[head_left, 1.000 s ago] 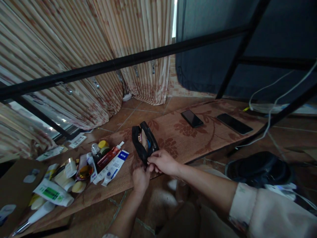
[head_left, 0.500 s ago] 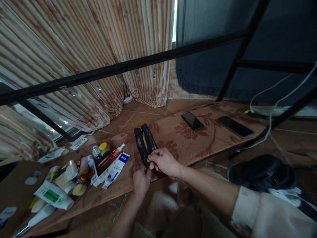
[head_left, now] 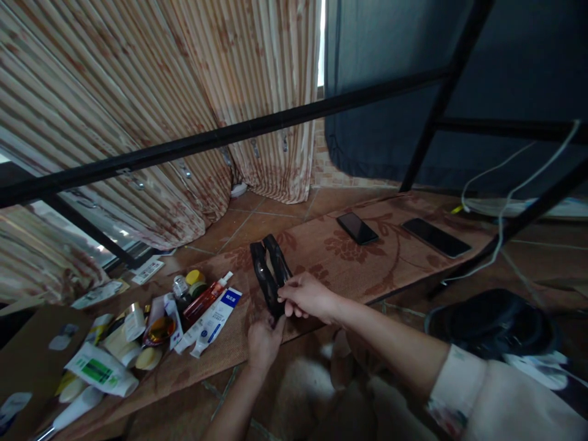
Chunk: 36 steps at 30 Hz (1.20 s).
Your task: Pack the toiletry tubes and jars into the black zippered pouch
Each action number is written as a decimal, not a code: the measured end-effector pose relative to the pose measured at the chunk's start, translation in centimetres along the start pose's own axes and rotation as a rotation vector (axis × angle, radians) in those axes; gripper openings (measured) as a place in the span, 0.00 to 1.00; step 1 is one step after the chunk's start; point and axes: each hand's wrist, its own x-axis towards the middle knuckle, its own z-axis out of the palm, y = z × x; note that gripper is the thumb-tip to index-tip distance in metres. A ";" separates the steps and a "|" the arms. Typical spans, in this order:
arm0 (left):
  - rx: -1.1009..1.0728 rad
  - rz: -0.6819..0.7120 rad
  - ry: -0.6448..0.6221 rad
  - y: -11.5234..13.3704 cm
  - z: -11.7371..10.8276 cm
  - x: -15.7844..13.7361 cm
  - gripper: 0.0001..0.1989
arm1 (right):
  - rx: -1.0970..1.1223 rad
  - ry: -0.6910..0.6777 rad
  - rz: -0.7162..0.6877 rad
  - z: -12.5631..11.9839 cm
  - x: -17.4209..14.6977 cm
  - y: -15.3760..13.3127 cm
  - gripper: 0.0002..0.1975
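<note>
A long, narrow black item (head_left: 263,269) lies on the patterned cloth, with two glossy dark sides and a paler gap between them. It looks like an opened soft pouch, but its kind is not certain. My right hand (head_left: 305,297) pinches the near end of its right side between thumb and fingers. At the item's near tip, my left hand (head_left: 264,340) is closed with thumb and fingers together; its grip is partly hidden. Left of the hands lie a white and blue tube (head_left: 218,321) and a red spray bottle (head_left: 204,300).
Two phones (head_left: 357,228) (head_left: 436,237) rest on the cloth-covered board (head_left: 386,263). Several bottles and tubes (head_left: 103,367) crowd the left, beside a cardboard box (head_left: 41,355). A black metal bar (head_left: 257,122) crosses above, before curtains (head_left: 266,55). A white cable (head_left: 503,214) hangs at right.
The whole view has shifted slightly, so things sit a little lower. Both hands stay at the near end of the black item, with hardly any change in their hold.
</note>
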 end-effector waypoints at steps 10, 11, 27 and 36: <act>-0.116 -0.055 -0.039 0.2 -0.2 0.4 0.25 | -0.164 0.110 -0.146 -1.2 0.3 0.2 0.13; -0.120 -0.059 -0.047 0.4 -0.3 0.6 0.26 | -0.160 0.173 -0.178 -1.5 0.5 0.1 0.14; -0.005 -0.062 -0.162 1.0 -1.3 2.3 0.25 | -0.867 0.166 0.051 -2.8 1.4 2.6 0.14; 0.025 -0.042 -0.086 0.4 -0.4 1.0 0.25 | -0.970 0.093 0.065 -1.8 2.0 3.2 0.15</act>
